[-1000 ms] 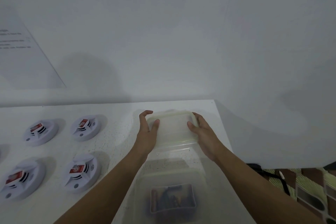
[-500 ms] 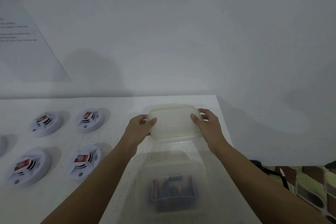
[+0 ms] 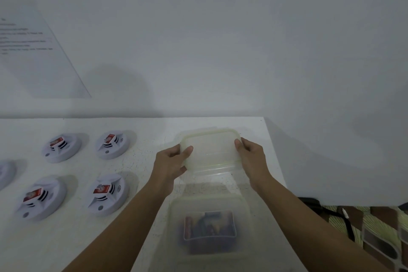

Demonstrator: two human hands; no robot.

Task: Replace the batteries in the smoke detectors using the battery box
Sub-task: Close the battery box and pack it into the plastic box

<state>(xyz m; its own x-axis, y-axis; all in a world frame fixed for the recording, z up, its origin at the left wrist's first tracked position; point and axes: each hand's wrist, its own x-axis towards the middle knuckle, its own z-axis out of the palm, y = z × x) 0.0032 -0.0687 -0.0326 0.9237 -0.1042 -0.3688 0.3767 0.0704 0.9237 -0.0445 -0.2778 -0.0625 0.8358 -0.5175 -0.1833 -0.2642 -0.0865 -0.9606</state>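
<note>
Head view: left hand and right hand grip lid by short ends, thumbs on top. Lid's long axis left-right, over far counter, beyond open box holding batteries. Detectors left of box, nearer left hand; likely next reach.

- Worktop: bare strip between the smoke detectors and the lid; passable.
- Left half: smoke detectors in two rows, narrow gaps between.
- Right half: lid gripped at both ends by left hand and right hand; battery box just nearer, between the forearms.
- Rear: wall closes the far edge.
- Right: worktop ends just beyond the right hand.
</note>
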